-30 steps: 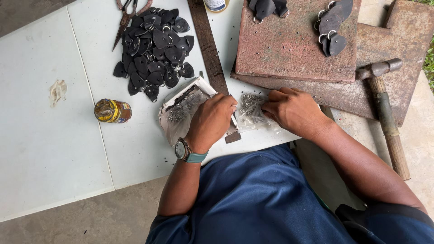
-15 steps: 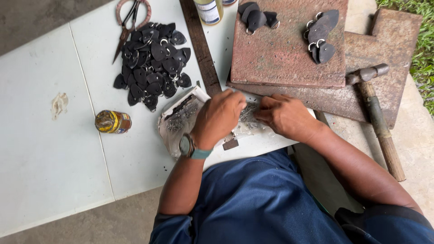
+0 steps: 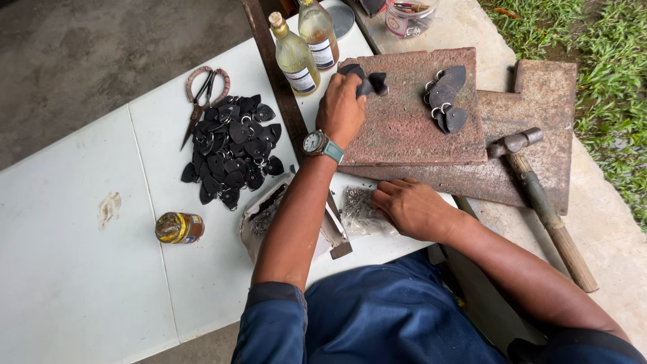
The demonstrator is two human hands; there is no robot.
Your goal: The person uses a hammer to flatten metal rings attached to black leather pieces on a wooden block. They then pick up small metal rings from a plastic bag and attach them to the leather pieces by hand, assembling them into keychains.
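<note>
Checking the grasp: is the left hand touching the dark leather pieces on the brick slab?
Touching. The head view shows the left hand with fingers closed over the dark leather pieces on the brick slab.

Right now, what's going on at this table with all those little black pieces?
A person in a blue shirt works at a white table. Their left hand reaches up to a reddish stone slab and grips a dark leather piece there. Their right hand rests on a clear bag of small metal bits near the table's edge. A pile of black leather pieces lies beside scissors, and a hammer rests to the right.
</note>
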